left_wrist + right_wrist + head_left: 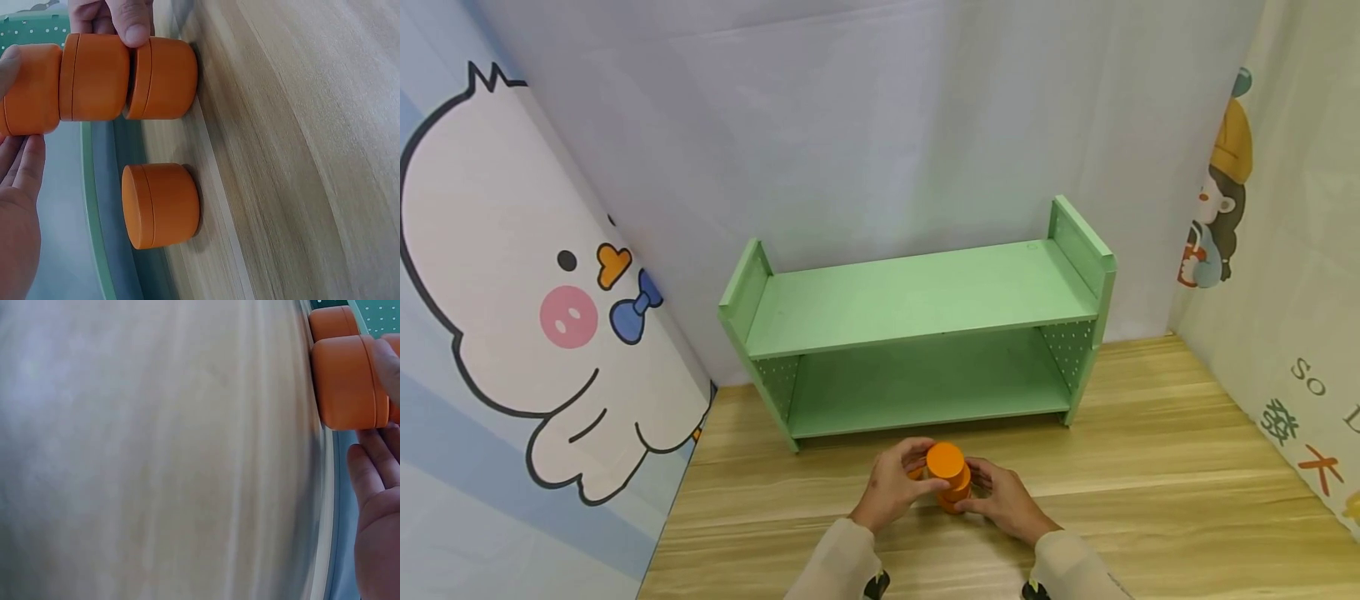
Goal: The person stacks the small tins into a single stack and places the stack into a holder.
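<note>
Three orange lidded jars stand one above another between my hands, in front of the shelf. My left hand (895, 483) grips the top jar (945, 461), thumb on one side and fingers on the other. Lower down, my right hand (1009, 507) holds the stack from the right. Its thumb lies where the middle jar (97, 76) meets the bottom jar (170, 78). The bottom jar sits on the table, and the middle jar is slightly offset on it. A separate orange jar (165, 205) stands on the table beside the stack, mostly hidden behind my left hand in the head view.
A green two-tier shelf (917, 300) with raised side panels stands behind my hands on the wood-grain table (1150, 467). Its front edge is close behind the jars. Printed cloth (880, 125) hangs at the back and both sides.
</note>
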The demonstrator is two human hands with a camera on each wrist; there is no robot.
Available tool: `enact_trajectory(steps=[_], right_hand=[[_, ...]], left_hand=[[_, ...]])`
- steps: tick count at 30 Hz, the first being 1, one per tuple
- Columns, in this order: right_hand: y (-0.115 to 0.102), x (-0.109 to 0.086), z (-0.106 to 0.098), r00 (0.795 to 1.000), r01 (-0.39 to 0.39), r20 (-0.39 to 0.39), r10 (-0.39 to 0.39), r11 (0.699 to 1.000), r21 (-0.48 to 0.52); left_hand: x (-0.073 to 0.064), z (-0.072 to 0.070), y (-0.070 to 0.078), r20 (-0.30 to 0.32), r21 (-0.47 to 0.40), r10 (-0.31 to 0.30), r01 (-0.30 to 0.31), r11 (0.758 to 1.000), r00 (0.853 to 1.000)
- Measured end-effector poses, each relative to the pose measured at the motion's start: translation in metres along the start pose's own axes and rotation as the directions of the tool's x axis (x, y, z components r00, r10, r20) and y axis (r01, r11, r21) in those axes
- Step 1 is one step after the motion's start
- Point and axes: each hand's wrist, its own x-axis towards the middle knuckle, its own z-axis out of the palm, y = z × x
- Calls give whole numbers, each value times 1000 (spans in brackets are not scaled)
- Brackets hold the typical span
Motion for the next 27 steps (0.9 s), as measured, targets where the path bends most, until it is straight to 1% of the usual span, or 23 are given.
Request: enact_trajectory(steps=[8, 13, 18, 22, 27], right_hand=[[2, 0, 1, 1000, -13, 7, 12, 1000, 18], [3, 0, 2, 1000, 17, 4, -17, 1000, 6], [3, -1, 2, 1000, 15, -2, -15, 1000, -9], [2, -1, 2, 1000, 6, -5, -6, 1000, -9], [3, -2, 1, 1000, 4, -5, -4, 1000, -6]], left_hand=[[2, 4, -2, 10, -24, 0, 0, 1000, 1000], [3, 6, -3, 6, -19, 1, -1, 1000, 1000], [3, 8, -4, 7, -28, 5, -5, 1000, 1000], [3, 8, -5, 8, -45, 6, -5, 999, 1000], [1, 6, -6, 10, -47, 9, -8, 999, 1000]])
